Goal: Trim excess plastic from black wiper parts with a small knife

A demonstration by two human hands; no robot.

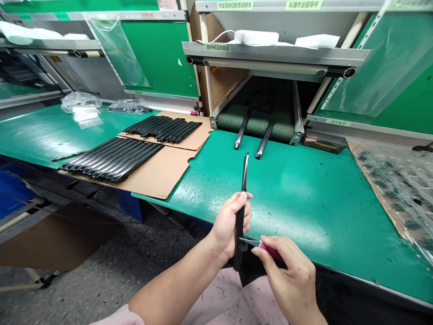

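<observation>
My left hand (233, 221) is closed around a long, glossy black plastic strip (245, 174), held nearly upright at the table's front edge. In my right hand (289, 271) is a trimming knife (269, 249) with a pinkish-red handle and a thin curved metal blade. Its blade reaches left and meets the strip's lower part, below my left fingers. Two similar black strips (264, 140) lean from the conveyor's end onto the green table. Rows of the same black strips (113, 158) lie side by side on cardboard to the left.
A green conveyor belt (260, 122) ends at the table's back under a metal shelf (277, 53). Brown cardboard sheets (169, 174) lie left on the green table (287, 194). Clear plastic trays (402, 194) stand at the right. A small dark bin (324, 142) sits beside the conveyor.
</observation>
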